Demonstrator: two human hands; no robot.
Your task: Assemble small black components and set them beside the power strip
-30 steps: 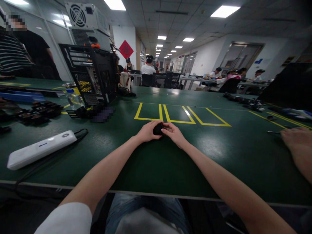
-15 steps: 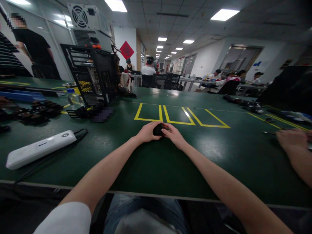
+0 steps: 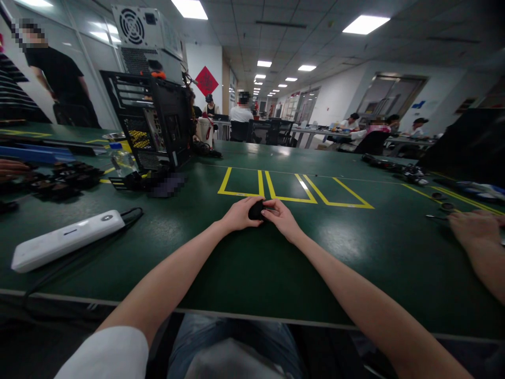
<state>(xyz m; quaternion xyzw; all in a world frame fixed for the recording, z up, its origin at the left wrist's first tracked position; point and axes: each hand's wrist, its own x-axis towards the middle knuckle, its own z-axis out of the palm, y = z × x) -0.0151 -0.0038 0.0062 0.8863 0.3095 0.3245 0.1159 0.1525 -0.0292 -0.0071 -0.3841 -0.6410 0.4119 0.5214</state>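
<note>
A small black object rests on the green table just in front of the yellow taped boxes. My left hand curls round its left side. My right hand closes on its right side, fingertips on top. Both hands rest on the table surface. What the object is I cannot make out; most of it is hidden by my fingers.
A white power strip with a black cable lies at the left. An open black computer case stands behind it, with dark parts beside. Another person's hand rests at the right edge. People sit at far tables.
My hands stay closed on the black object in the same spot. The other person's hand at the right has shifted slightly. The view has tilted a little.
</note>
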